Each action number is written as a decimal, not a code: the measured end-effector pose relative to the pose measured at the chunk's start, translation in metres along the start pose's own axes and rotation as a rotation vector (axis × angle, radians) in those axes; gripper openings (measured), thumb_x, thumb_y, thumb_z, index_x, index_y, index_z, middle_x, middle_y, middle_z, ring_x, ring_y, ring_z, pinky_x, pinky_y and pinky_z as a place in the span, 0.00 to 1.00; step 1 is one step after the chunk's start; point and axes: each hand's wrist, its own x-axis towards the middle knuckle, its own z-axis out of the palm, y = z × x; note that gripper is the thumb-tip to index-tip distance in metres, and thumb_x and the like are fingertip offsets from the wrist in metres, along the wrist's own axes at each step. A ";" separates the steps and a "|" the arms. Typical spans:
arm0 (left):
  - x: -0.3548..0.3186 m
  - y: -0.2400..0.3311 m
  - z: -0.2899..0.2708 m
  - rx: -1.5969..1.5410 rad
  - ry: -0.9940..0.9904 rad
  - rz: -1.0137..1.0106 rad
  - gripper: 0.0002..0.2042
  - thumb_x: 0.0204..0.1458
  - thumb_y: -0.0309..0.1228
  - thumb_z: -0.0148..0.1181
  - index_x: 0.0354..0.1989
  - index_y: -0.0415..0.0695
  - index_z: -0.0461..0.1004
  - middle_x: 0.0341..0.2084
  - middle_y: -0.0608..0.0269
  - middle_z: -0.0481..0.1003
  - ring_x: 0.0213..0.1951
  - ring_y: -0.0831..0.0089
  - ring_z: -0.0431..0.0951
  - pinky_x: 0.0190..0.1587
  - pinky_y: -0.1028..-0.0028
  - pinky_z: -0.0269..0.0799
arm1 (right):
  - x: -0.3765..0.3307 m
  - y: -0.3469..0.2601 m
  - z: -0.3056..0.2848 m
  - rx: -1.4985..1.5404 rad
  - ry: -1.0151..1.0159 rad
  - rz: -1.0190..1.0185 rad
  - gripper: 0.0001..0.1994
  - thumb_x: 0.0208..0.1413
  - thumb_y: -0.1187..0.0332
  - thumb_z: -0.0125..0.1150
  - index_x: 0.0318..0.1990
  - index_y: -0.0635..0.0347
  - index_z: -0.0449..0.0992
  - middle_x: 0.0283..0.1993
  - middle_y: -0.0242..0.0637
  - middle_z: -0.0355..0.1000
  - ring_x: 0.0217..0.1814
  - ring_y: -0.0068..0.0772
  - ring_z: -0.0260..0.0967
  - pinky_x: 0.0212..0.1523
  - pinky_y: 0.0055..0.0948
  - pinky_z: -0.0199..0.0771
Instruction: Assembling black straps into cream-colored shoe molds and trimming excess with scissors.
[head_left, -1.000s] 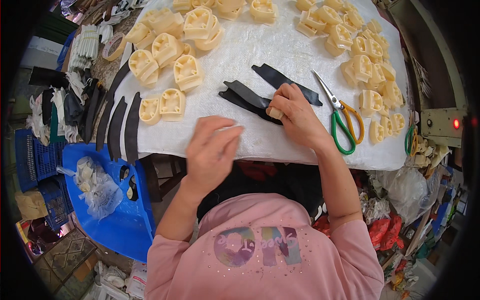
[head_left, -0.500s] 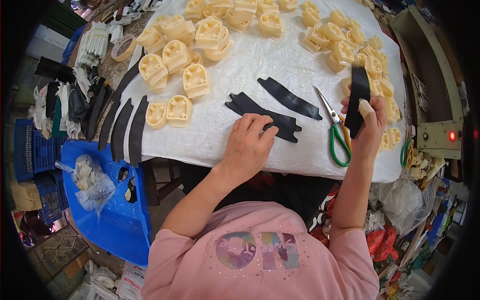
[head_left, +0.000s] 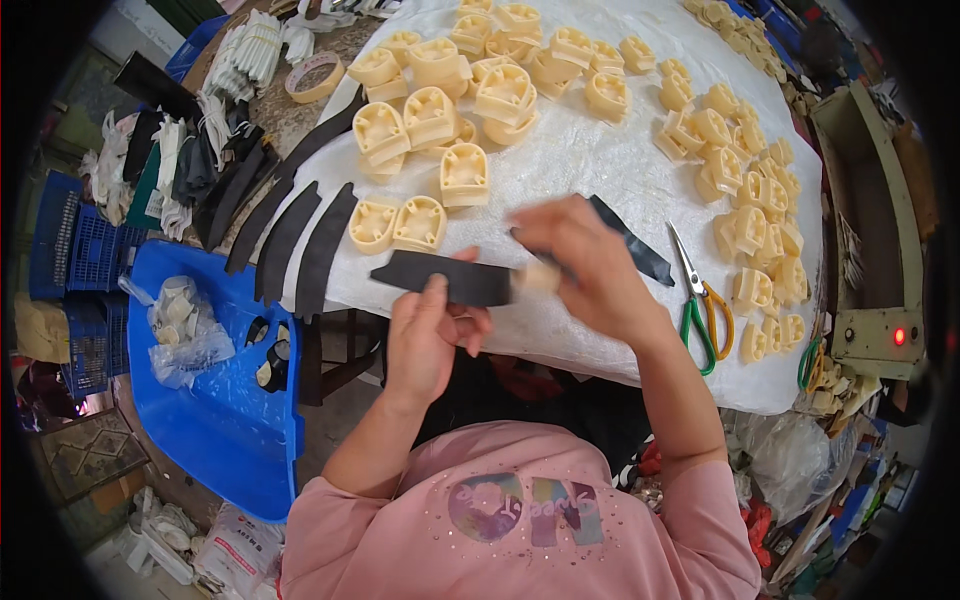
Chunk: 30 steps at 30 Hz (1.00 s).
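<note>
A black curved strip [head_left: 450, 278], notched at its end, is pinched between the thumb and fingers of my left hand [head_left: 425, 335] near the table's front edge. My right hand [head_left: 590, 262] is blurred at the strip's right end, its thumb wrapped in something cream-coloured. Whether that thumb touches the strip I cannot tell. Dark material shows partly beneath the right fingers. Beyond that hand another black strip [head_left: 633, 243] lies on the white sheet [head_left: 590, 150], partly covered. Scissors [head_left: 697, 300] with green and yellow handles lie to the right.
Cream moulded pieces [head_left: 463, 175] are grouped at the back, with more [head_left: 742, 230] on the right. Several black strips [head_left: 325, 250] lie at the left edge. A blue tub [head_left: 190, 420] stands below left. A metal box with a red light [head_left: 899, 336] is far right.
The view has shifted, so the table things appear farther right. My right hand has come inward from the right. My left hand has left the stacked strips and now holds a strip up.
</note>
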 end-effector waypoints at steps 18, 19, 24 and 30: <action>0.002 0.007 -0.019 -0.119 -0.052 0.186 0.23 0.64 0.37 0.31 0.59 0.31 0.58 0.33 0.47 0.74 0.34 0.66 0.73 0.35 0.70 0.67 | 0.024 0.024 0.021 0.858 0.527 0.452 0.20 0.54 0.78 0.53 0.56 0.63 0.64 0.48 0.36 0.68 0.46 0.26 0.67 0.45 0.22 0.68; 0.001 0.005 -0.018 -0.111 -0.075 0.179 0.23 0.64 0.37 0.32 0.58 0.30 0.59 0.34 0.48 0.74 0.34 0.66 0.73 0.36 0.70 0.67 | 0.013 0.013 0.011 0.943 0.479 0.499 0.20 0.53 0.78 0.53 0.56 0.62 0.65 0.47 0.36 0.67 0.46 0.26 0.65 0.48 0.24 0.67; -0.002 -0.008 -0.001 -0.062 -0.102 0.181 0.22 0.64 0.37 0.35 0.57 0.30 0.61 0.41 0.49 0.73 0.38 0.68 0.73 0.39 0.71 0.67 | -0.027 -0.026 0.001 0.473 0.392 0.033 0.21 0.51 0.79 0.55 0.54 0.58 0.67 0.48 0.43 0.70 0.47 0.38 0.68 0.48 0.30 0.68; -0.012 -0.018 0.031 -0.100 -0.163 0.146 0.21 0.64 0.34 0.34 0.54 0.27 0.62 0.54 0.47 0.66 0.51 0.68 0.70 0.56 0.70 0.64 | -0.056 -0.042 0.021 0.283 0.558 -0.104 0.25 0.43 0.89 0.50 0.51 0.57 0.67 0.46 0.50 0.70 0.45 0.50 0.71 0.43 0.39 0.72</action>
